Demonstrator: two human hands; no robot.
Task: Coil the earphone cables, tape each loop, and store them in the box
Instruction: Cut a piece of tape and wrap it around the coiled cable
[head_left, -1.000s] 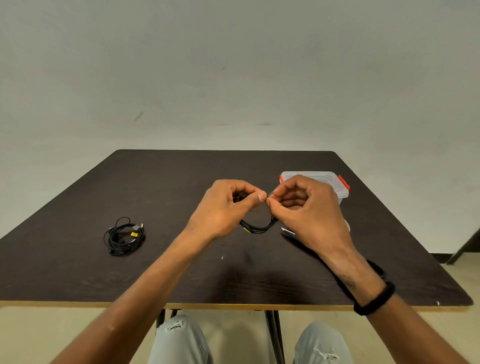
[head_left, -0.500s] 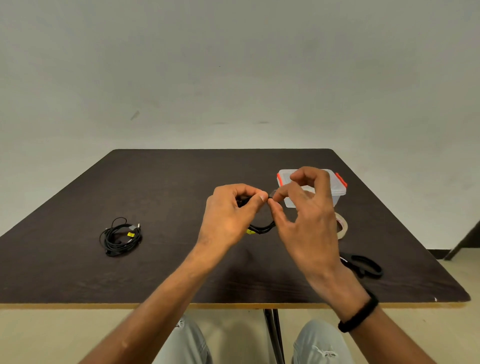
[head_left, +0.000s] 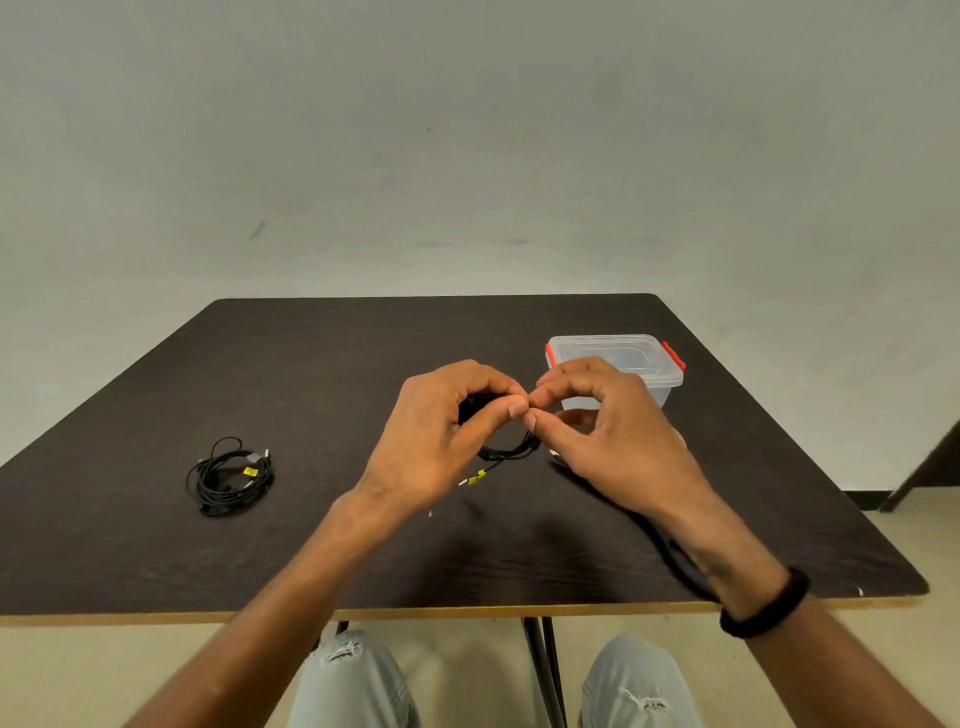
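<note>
Nearest, at the bottom of the view, two knees in pale, torn jeans show below the desk's front edge. A black band circles the right wrist just over that edge, near the front right corner.

Farther in, above the middle of the desk, both hands meet fingertip to fingertip. The left hand has its fingers curled, thumb and forefinger pinching the top of a black earphone cable; part of the coil is tucked inside the palm. The right hand has its grip pressed together too, thumb and forefinger pinching the same cable right beside the left fingertips. What exactly sits between the fingertips is too small to tell. Below the two hands the cable hangs in a short loop, and its plug end with a yellow tag dangles just under the left hand, clear of the desk surface as far as can be seen.

Toward the left edge, well apart from the hands, a second earphone bundle lies coiled flat on the desk, also with a yellow tag.

Beyond the right hand, toward the far right corner, stands a clear plastic box with red latches, lid on, partly hidden by the right hand's fingers.
</note>
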